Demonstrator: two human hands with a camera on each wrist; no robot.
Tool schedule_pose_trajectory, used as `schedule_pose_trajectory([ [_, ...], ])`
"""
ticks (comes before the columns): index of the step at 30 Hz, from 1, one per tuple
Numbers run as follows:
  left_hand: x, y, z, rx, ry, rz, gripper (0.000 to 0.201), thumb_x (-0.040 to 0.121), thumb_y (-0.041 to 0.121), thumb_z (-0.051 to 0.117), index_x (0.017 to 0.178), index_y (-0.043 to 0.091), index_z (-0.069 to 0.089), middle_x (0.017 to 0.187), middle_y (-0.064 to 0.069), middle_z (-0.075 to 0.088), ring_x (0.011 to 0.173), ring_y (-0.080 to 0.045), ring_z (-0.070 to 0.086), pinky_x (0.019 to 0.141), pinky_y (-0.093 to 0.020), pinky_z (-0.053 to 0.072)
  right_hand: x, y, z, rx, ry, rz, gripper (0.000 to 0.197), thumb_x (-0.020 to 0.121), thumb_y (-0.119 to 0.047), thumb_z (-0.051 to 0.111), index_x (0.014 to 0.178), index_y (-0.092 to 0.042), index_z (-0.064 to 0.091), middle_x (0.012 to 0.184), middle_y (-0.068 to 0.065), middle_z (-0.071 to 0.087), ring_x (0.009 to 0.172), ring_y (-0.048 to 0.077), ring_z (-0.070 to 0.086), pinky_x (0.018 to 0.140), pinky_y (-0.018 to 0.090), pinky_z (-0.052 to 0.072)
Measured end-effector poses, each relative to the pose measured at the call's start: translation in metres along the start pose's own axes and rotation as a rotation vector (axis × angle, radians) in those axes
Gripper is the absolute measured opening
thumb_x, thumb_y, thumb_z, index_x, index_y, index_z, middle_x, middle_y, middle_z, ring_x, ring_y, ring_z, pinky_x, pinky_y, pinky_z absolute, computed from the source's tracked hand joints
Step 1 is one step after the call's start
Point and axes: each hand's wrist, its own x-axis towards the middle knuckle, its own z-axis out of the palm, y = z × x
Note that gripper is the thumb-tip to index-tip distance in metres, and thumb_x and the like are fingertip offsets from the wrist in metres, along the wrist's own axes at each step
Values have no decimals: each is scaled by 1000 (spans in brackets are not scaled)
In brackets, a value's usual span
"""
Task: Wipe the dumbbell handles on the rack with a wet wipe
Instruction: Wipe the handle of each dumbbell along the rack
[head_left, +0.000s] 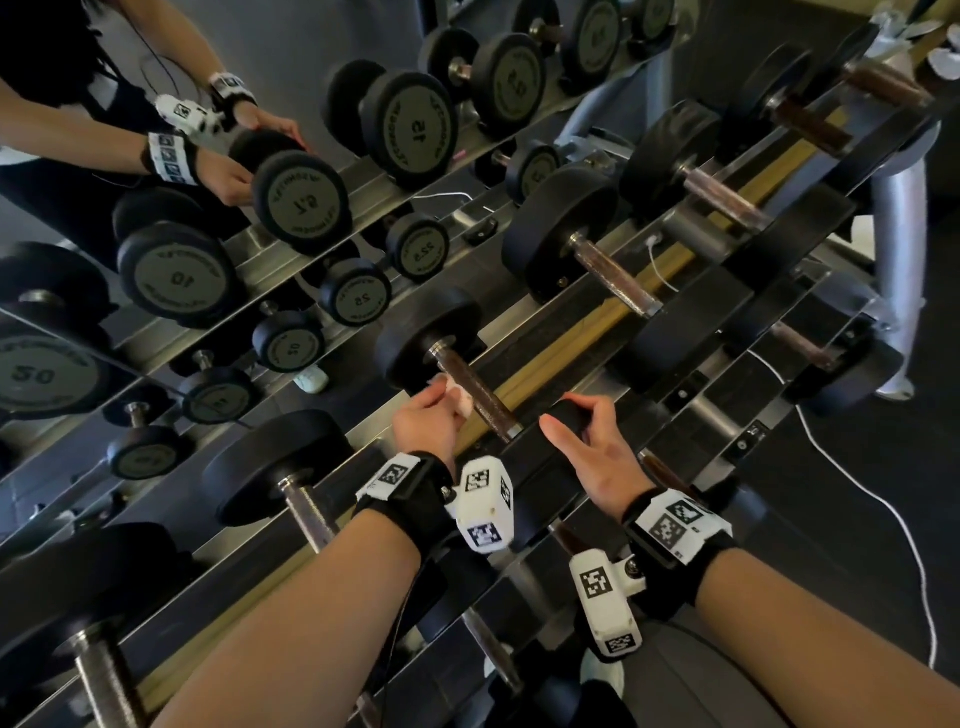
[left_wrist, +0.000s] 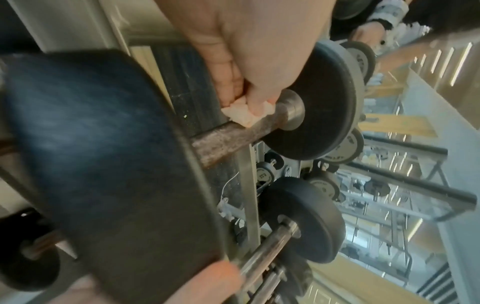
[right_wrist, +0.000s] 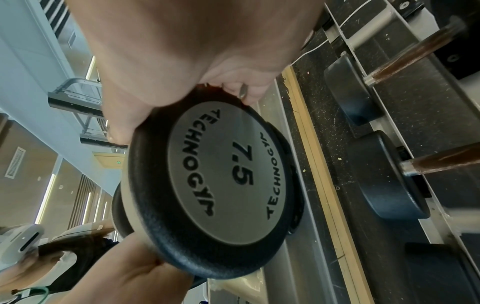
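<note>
A black 7.5 dumbbell lies on the top tier of the rack (head_left: 524, 364); its rusty brown handle (head_left: 480, 396) (left_wrist: 228, 137) runs between two round heads. My left hand (head_left: 423, 423) (left_wrist: 249, 67) pinches a crumpled white wet wipe (head_left: 460, 395) (left_wrist: 244, 113) against the handle near the far head (head_left: 431, 332). My right hand (head_left: 592, 441) (right_wrist: 182, 61) grips the rim of the near head (head_left: 550, 452) (right_wrist: 221, 189), fingers curled over its top, thumb on the side.
More dumbbells sit on either side along the rack (head_left: 597, 249) (head_left: 291, 478). A mirror behind shows reflected weights (head_left: 301, 202) and a person's arms. A white cable (head_left: 893, 509) trails on the dark floor at the right. The rack's silver leg (head_left: 898, 218) stands at right.
</note>
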Motion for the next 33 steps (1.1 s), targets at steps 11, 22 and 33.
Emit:
schedule_pose_trajectory([
  [11, -27, -26, -3, 98, -78, 18, 31, 94, 11, 62, 125, 18, 64, 115, 4, 68, 104, -12, 65, 91, -29, 53, 2, 2, 0, 17, 4, 5, 60, 56, -73, 79, 103, -58, 45, 117, 4, 63, 106, 19, 67, 96, 50, 54],
  [22, -6, -7, -1, 12, -78, 20, 35, 94, 1, 58, 128, 12, 62, 123, -6, 67, 108, -20, 65, 96, -38, 54, 3, -1, -2, -25, -18, 16, 59, 62, -69, 76, 108, -53, 42, 116, 4, 62, 96, 12, 70, 91, 46, 57],
  [33, -5, -1, -7, -18, -137, 33, 38, 94, -3, 57, 131, 4, 59, 121, -9, 66, 106, -20, 65, 94, -34, 54, 6, 3, -3, -40, -3, 27, 57, 59, -73, 77, 103, -58, 44, 115, 3, 63, 102, 18, 68, 93, 50, 56],
])
